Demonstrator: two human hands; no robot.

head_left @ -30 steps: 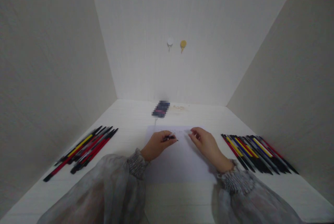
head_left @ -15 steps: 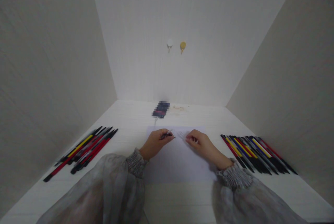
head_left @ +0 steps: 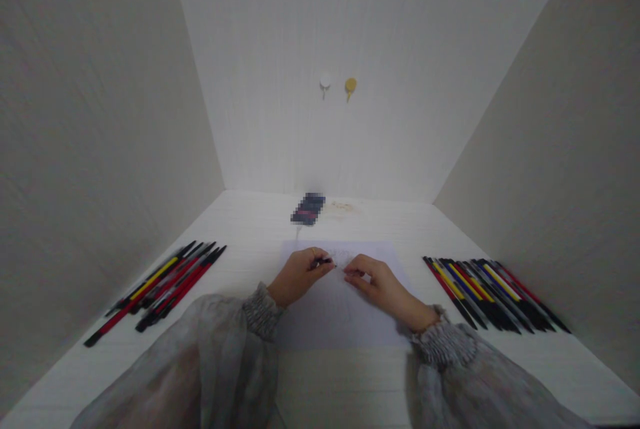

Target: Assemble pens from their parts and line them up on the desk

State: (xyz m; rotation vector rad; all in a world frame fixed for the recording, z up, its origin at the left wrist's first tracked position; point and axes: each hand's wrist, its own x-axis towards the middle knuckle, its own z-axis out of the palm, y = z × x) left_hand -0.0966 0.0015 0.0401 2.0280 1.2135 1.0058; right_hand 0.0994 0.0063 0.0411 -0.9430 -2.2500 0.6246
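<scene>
My left hand (head_left: pixel 299 274) is closed around a short dark pen (head_left: pixel 325 261), whose tip points right over a white sheet of paper (head_left: pixel 345 315) lying in front of me. My right hand (head_left: pixel 376 282) rests on the same sheet just right of the pen tip, fingers pinched together near it; whether they hold anything is too small to make out. The two hands nearly meet at the middle of the sheet.
A row of several red, black and yellow pens (head_left: pixel 165 282) lies at the left of the white table (head_left: pixel 250 229). Another row of several pens (head_left: pixel 487 290) lies at the right. A blurred dark object (head_left: pixel 309 209) sits at the back. Two wall hooks (head_left: pixel 338 85) hang above.
My right hand has slid left across the paper toward the pen tip. My left hand with the pen has stayed nearly in place.
</scene>
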